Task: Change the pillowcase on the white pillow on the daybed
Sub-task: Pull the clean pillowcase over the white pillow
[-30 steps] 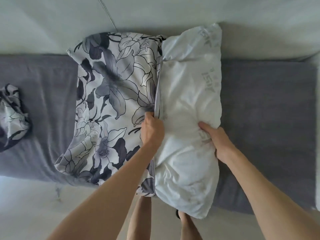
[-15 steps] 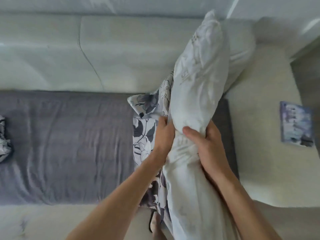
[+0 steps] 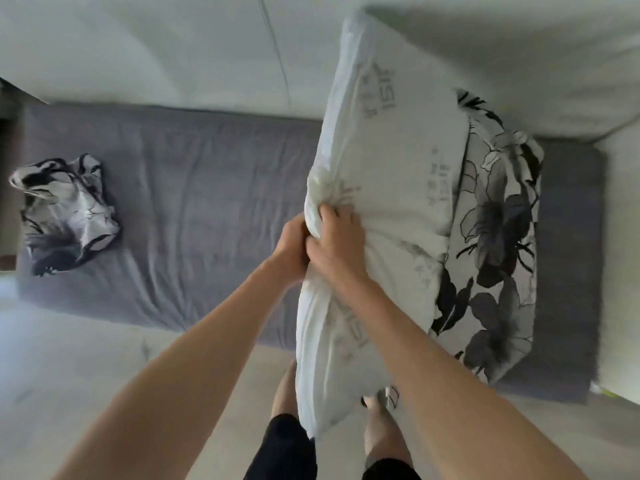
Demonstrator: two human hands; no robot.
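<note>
Grey bedding covers the daybed [image 3: 194, 216], which runs across the view with a pale cushioned back behind it and a light floor in front. On top of it, toward the right end, the white pillow [image 3: 391, 188] is the largest thing in view: it is lifted and tilted, its upper end reaching over the daybed's back, its lower end hanging down past the front edge toward the person's legs. Faint grey lettering shows on its cover. Just right of the pillow and touching it, the floral pillowcase [image 3: 498, 244] lies on the grey bedding, white with dark flowers, partly hidden under the pillow's edge. At the far left end, well apart from the pillow, a crumpled floral cloth [image 3: 65, 209] lies in a heap. Both hands meet at the pillow's left edge, about halfway along it. The right hand [image 3: 337, 245] has its fingers curled into a gathered bunch of white fabric, and the left hand [image 3: 292, 249], pressed against the right, grips the same bunched edge from the left.
</note>
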